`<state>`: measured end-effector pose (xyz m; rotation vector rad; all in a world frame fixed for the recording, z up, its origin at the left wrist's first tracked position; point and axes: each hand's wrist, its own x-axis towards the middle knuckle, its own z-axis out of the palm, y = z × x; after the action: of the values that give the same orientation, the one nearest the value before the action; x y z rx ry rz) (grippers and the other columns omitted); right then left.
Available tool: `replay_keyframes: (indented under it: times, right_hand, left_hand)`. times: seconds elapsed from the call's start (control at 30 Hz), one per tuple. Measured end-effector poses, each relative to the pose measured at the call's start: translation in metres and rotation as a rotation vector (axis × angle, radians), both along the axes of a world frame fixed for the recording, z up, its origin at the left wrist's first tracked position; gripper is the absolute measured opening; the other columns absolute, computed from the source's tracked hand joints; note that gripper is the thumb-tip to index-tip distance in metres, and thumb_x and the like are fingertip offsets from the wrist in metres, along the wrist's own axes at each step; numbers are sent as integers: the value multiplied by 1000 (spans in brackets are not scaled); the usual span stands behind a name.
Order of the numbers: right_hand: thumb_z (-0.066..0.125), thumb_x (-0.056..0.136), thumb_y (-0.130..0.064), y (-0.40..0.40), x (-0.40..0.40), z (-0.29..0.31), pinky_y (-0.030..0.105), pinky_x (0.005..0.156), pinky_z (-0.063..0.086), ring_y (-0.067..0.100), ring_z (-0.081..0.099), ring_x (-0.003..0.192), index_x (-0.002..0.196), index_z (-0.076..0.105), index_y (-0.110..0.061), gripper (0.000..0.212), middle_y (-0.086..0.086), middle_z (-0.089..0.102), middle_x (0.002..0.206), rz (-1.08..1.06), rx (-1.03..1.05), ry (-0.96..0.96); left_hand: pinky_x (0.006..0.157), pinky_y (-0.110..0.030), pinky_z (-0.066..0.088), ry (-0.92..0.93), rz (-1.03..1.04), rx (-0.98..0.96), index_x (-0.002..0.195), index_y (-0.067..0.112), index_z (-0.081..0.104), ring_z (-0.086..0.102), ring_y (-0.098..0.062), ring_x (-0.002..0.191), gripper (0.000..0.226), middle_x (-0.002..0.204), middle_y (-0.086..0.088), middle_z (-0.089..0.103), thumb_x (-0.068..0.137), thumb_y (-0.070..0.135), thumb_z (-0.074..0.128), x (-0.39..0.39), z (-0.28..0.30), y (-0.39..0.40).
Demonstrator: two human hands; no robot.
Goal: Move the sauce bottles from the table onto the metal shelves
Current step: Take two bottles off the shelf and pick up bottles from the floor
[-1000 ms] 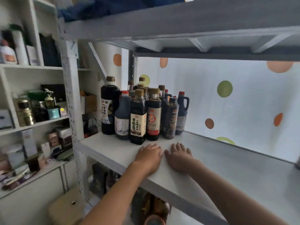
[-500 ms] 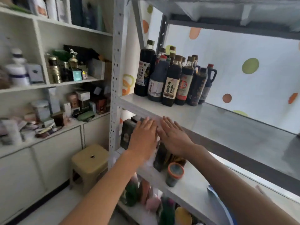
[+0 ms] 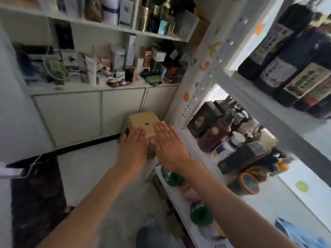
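A cramped home storeroom: white built-in shelves (image 3: 111, 29) crammed with boxes and jars above cabinet doors (image 3: 84, 113), metal shelves (image 3: 202, 72) holding dark sauce bottles (image 3: 279, 56), and a small plastic stool (image 3: 141, 122).

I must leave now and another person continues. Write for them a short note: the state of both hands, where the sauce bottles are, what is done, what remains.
Left hand: open, fingers straight, holds nothing.
Right hand: open, fingers straight, holds nothing. Both are stretched out side by side in front of the tan stool.
Sauce bottles: a group stands upright on the metal shelf, upper right.
Done: those bottles are placed.
Left: the table is not in view, so I cannot tell whether more bottles wait there. Check it.
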<state>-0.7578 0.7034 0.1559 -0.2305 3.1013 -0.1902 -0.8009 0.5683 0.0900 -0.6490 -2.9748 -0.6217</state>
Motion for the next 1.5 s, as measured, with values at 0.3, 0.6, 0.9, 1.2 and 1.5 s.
replay_keyframes:
  times: [0.3,0.6,0.9,1.2,1.5]
  right_hand:
    - [27,107,-33,-67,-84,-127,36,124,7,19,10,152,157,16,-9,56,9,16,164,171,-290,-242]
    - [24,108,-34,-111,-102,-258,35,124,14,20,21,150,156,21,-14,53,5,23,163,291,-303,-552]
    - [26,107,-30,-123,-117,-402,33,122,20,20,24,149,156,21,-16,51,6,25,162,353,-167,-650]
    - [31,105,-44,-148,-144,-605,31,120,20,15,23,148,154,30,-25,53,-2,25,162,-51,-399,-847]
    - [53,100,-28,-150,-135,-778,38,111,31,34,35,141,157,13,-20,70,16,22,160,-221,-302,-923]
  left_hand:
    - [121,-41,12,-278,393,-58,154,10,13,7,-22,150,51,162,-7,13,106,24,23,-20,-93,-61]
    - [99,-42,47,-442,949,208,133,3,52,58,-30,116,46,126,-15,61,102,28,29,-7,-187,-63]
    - [117,-34,30,-666,972,3,149,11,33,34,-22,141,46,153,-7,37,105,27,30,-12,-326,-97]
    - [115,-43,28,-864,815,-178,154,17,13,9,-32,148,61,161,-12,8,100,20,42,-52,-550,-161]
    - [109,-51,35,-1100,765,-340,154,13,5,23,-46,140,79,156,-23,9,93,12,55,-57,-705,-225]
